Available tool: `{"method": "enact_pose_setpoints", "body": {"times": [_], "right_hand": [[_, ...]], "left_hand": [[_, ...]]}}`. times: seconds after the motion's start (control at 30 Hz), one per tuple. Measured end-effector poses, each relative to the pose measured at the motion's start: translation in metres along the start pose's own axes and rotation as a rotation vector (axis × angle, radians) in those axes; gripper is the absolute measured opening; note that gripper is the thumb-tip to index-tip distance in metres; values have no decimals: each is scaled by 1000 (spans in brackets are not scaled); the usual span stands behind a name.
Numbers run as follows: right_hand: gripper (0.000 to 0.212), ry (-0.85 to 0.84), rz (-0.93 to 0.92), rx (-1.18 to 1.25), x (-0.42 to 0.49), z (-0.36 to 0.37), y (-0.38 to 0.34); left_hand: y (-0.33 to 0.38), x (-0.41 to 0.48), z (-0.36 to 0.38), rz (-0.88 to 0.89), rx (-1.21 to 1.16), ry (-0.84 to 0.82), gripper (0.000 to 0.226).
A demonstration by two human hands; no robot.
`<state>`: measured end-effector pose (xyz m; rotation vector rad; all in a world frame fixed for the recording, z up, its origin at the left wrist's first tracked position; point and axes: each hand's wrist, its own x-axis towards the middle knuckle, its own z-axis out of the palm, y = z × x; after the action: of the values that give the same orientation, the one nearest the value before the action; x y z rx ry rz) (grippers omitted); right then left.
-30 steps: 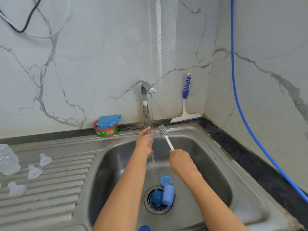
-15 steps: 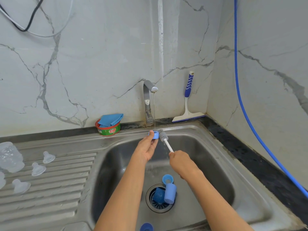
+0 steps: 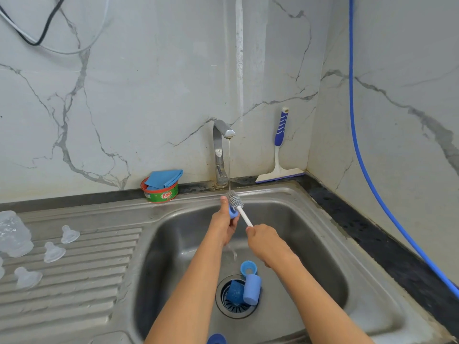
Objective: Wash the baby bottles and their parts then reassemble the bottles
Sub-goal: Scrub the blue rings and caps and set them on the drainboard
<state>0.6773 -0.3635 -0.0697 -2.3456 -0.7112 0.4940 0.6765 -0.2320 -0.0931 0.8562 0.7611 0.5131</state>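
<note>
Under the thin stream from the tap [image 3: 220, 155], which stands at twelve o'clock on the rim of the sink [image 3: 323, 244], the left hand [image 3: 223, 227] pinches a small blue bottle part [image 3: 232, 212] between its raised thumb and curled fingers. The right hand [image 3: 267, 244], at about four o'clock from the left one and apart from it, has its fingers closed round the white handle of a bottle brush [image 3: 236, 201]. The brush's grey bristled head sits in the running water and touches the top of the blue part. Both hands hover over the back half of the basin. Around the drain [image 3: 224, 306] (six o'clock from the hands) lie three more blue pieces. A ring [image 3: 248, 267] lies flat on the basin floor, with a pale blue cap [image 3: 252, 289] on its side just beside it. A darker blue cap [image 3: 234, 292] rests in the strainer at the pale one's nine o'clock. Another blue piece [image 3: 216, 339] is cut off by the bottom edge. On the ribbed draining board [image 3: 74, 294], at nine o'clock from the basin, stand three clear teats [image 3: 70, 234], [image 3: 53, 252], [image 3: 27, 278] and a clear bottle [image 3: 13, 234]. At eleven o'clock on the worktop a soap tub [image 3: 160, 193] carries a folded blue cloth [image 3: 164, 178]. At one o'clock a squeegee [image 3: 280, 157] leans on the wall, and a blue hose [image 3: 355, 145] runs down the right wall.
</note>
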Motion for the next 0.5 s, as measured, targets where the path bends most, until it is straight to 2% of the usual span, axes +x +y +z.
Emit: {"method": "enact_pose_setpoints", "body": {"times": [0.1, 0.23, 0.3, 0.37, 0.43, 0.5], "right_hand": [[39, -49, -10, 5, -4, 0, -4], [36, 46, 26, 21, -1, 0, -1], [36, 69, -30, -80, -2, 0, 2], [34, 45, -48, -155, 0, -2, 4], [34, 16, -48, -118, 2, -3, 0], [31, 41, -110, -72, 2, 0, -2]], "left_hand": [[11, 1, 3, -9, 2, 33, 53], [16, -5, 15, -64, -12, 39, 59], [13, -6, 18, -65, 67, 2, 60], [13, -5, 16, -56, 162, -39, 72], [17, -3, 13, -49, 262, -48, 84], [19, 2, 10, -13, 255, -22, 85]]}}
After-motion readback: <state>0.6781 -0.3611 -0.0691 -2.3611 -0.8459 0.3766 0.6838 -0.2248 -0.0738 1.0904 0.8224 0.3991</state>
